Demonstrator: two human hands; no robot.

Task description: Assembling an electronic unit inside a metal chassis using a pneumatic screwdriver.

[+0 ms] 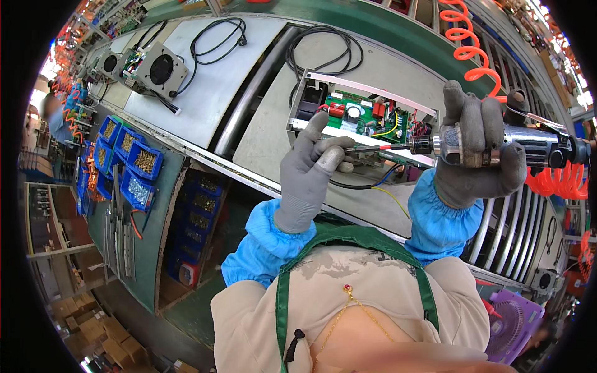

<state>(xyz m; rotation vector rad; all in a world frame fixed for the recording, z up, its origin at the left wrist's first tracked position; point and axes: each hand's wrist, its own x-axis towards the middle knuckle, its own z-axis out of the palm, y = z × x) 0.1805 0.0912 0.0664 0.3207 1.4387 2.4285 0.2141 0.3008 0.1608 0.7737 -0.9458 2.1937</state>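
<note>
My right hand (476, 127), in a grey glove, wraps round a silver pneumatic screwdriver (538, 144) lying level and pointing left. Its long, thin bit (376, 148) has a red section near the chuck. The tip of the bit ends between the closed thumb and fingers of my gloved left hand (303, 171); whether a screw is there too is hidden. The left index finger stretches up over the near rail of an open metal chassis (373, 86). Inside that chassis sits a green circuit board (341, 123) with red and white parts and wires.
A black power cable (326, 65) coils behind the chassis. Leftward on the line stands another unit with a fan (163, 69). Blue bins (144, 163) of screws sit on a side bench at left. An orange coiled air hose (476, 53) hangs at right, beside metal rollers (507, 233).
</note>
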